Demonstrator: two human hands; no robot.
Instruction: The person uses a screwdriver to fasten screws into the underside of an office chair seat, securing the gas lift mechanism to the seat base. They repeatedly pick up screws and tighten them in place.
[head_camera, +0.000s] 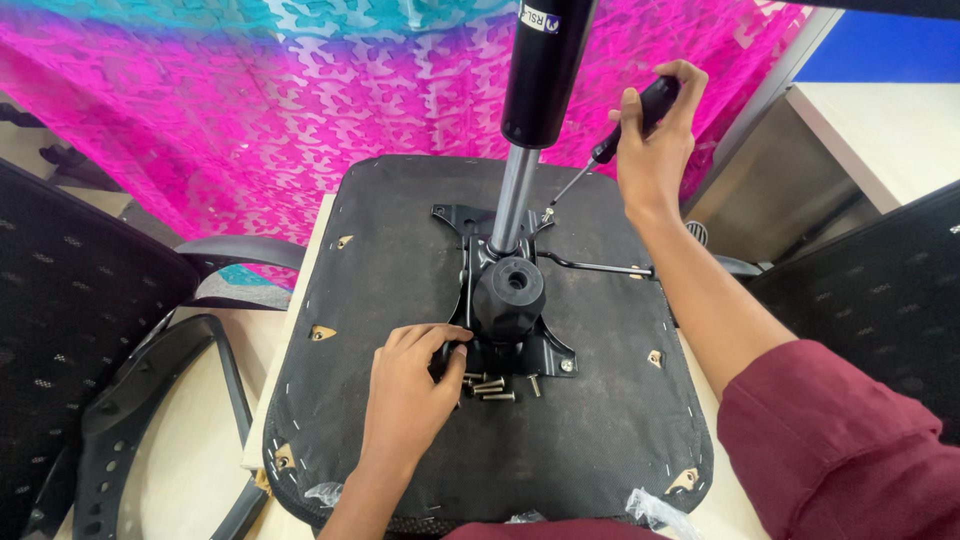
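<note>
An upturned office chair seat (390, 250) lies flat with its black underside up. A black metal mechanism plate (505, 320) with a round knob is mounted at its middle, and a gas-lift cylinder (530, 110) rises from it toward the camera. My right hand (655, 150) grips a black-handled screwdriver (610, 140), whose tip meets a screw at the plate's far right corner. My left hand (410, 385) rests on the seat with its fingers on the plate's near left edge. Several loose screws (492, 385) lie beside that hand.
A pink and turquoise patterned cloth (250, 100) hangs behind the seat. Black mesh chair backs (60, 330) stand at left and right, with a curved armrest frame (150, 400) at lower left. A lever rod (600, 267) sticks out from the mechanism to the right. A pale table (890, 130) is at upper right.
</note>
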